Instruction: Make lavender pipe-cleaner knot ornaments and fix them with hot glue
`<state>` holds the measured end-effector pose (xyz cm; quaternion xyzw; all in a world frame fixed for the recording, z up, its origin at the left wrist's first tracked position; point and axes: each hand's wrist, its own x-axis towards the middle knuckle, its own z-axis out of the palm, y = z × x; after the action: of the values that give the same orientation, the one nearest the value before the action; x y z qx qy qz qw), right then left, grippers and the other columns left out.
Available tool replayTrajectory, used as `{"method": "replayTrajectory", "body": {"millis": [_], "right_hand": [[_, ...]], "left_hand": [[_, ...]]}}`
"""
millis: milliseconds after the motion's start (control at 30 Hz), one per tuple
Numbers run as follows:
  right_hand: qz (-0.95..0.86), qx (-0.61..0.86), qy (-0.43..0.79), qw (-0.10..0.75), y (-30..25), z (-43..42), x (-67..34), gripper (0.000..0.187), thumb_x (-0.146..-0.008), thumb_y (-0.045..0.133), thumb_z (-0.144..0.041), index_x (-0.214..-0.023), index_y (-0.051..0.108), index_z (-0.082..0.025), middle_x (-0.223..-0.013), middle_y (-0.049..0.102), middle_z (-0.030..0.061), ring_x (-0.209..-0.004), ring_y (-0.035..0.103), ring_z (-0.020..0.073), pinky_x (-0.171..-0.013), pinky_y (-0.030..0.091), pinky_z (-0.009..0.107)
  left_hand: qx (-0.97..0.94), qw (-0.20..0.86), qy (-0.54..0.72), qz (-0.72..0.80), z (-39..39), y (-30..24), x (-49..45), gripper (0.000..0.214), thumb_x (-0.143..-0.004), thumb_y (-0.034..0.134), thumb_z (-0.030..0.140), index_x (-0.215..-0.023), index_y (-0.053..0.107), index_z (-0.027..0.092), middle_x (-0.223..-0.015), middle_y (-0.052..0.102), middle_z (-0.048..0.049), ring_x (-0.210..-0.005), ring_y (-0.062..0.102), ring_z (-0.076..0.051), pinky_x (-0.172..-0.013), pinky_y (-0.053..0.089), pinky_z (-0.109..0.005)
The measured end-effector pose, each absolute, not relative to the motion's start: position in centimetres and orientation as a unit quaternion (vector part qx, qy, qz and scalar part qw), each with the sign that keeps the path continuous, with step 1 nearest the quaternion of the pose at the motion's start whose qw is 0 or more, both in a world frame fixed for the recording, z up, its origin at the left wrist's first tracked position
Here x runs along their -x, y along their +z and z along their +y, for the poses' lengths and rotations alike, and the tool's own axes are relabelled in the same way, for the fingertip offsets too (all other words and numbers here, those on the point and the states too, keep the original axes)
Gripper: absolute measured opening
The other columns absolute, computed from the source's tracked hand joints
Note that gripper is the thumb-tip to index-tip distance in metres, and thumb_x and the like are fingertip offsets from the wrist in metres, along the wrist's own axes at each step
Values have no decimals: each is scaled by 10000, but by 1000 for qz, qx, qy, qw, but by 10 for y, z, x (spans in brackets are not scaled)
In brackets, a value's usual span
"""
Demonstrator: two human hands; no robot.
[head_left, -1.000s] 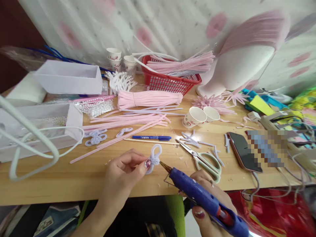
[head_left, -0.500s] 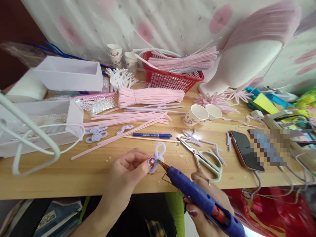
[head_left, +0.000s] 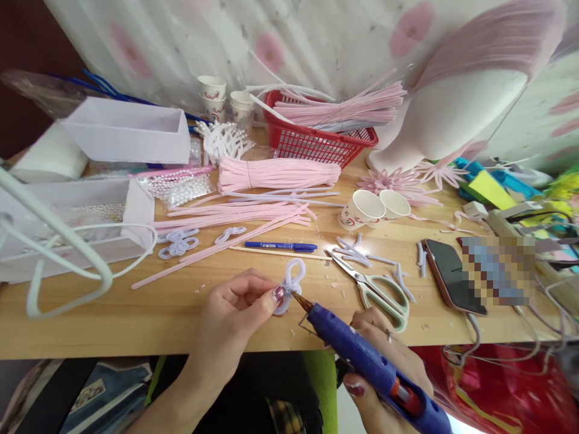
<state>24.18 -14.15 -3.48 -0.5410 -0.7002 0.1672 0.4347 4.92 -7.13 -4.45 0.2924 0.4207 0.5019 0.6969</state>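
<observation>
Pinched between the thumb and fingers of my left hand [head_left: 246, 301] is a looped piece of pale lilac pipe cleaner [head_left: 295, 272], held just above the table's front part. My right hand [head_left: 384, 355] is wrapped round a blue glue gun [head_left: 353, 345], which slants up to the left. Its brown nozzle tip touches, or nearly touches, the middle of the loops beside my left thumb. Scissors [head_left: 368, 286] with pale green handles lie open beyond the glue gun. A blue pen [head_left: 280, 246] and a thin wooden stick [head_left: 275, 254] lie behind the loops.
Pink pipe cleaners [head_left: 280, 175] lie bundled before a red basket [head_left: 316, 144]. Lilac looped pieces [head_left: 178, 243] rest at left near a white box [head_left: 140, 211]. Paper cups [head_left: 362, 209], lilac offcuts [head_left: 357, 250] and a phone [head_left: 455, 277] are to the right. A white mannequin head [head_left: 461, 108] stands behind.
The view has shifted very slightly. Both hands keep nearly the same pose, with the glue gun's nozzle still at the lilac loops.
</observation>
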Motion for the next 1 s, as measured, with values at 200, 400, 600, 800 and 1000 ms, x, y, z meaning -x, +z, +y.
{"method": "replayTrajectory", "body": {"millis": [200,400,600,800,1000], "right_hand": [[-694,557,158,429,-37,-143,-245,389,-955,587,-587,-868,715,-230,-703,571,19,-639,538,199,-527,393,324],[-691,546,174,439,-34,-142,-244,340,-965,607,-531,-838,687,-225,-698,576,14,-649,543,197,-564,403,329],[-700,535,155,448,-32,-141,-244,259,-951,646,-470,-861,683,-230,-641,544,1,-616,523,195,-541,372,331],[-699,543,184,428,-32,-142,-245,268,-932,672,-440,-771,640,-228,-641,508,-4,-598,509,185,-531,370,330],[-685,543,180,451,-32,-142,-243,288,-923,676,-416,-724,600,-222,-606,494,-9,-569,477,176,-517,346,323]], "left_hand": [[-318,657,507,457,-74,-36,-54,91,-689,805,137,-618,782,190,-709,689,16,-664,644,-91,-618,528,-147],[-365,637,497,463,-74,-36,-52,82,-714,791,177,-635,779,192,-709,703,-5,-684,645,-120,-637,530,-183],[-395,614,493,474,-73,-33,-52,89,-719,784,191,-631,775,200,-707,687,-9,-686,637,-133,-604,523,-189],[-418,582,491,495,-75,-30,-51,87,-710,772,176,-627,767,204,-703,690,-13,-676,644,-147,-595,535,-202],[-411,587,494,492,-75,-29,-51,82,-701,772,176,-626,772,210,-714,694,-14,-683,649,-148,-599,536,-205]]}}
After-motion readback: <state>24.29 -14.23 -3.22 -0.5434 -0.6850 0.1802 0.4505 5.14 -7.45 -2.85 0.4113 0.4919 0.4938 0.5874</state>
